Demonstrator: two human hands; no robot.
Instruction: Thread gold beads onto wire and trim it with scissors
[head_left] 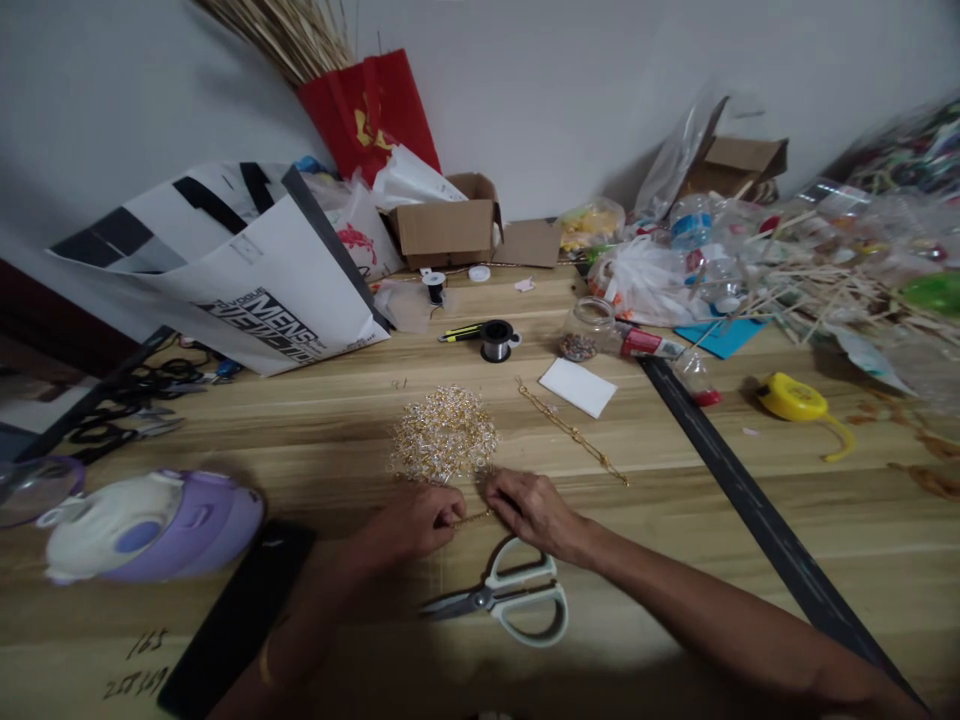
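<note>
Between my two hands a thin gold chain (474, 517) runs just above the wooden table. My left hand (418, 520) is closed in a pinch on one end of it. The fingers of my right hand (531, 508) are bent together over the other end, and their tips are partly hidden. Right behind my hands lies a heap of small gold and silver metal pieces (444, 435). White-handled scissors (495, 597) rest in front of my hands, blades pointing left. Farther right is a second gold chain with knot-like links (574, 432), stretched out beside a white card (577, 387).
Behind the heap stand a wire spool (496, 342) and a jar of beads (585, 335). A yellow tape measure (795, 397) lies right. On the left are a purple-and-white case (157, 525), a black phone-like slab (240, 610) and pliers (150, 425). Bags and boxes line the wall.
</note>
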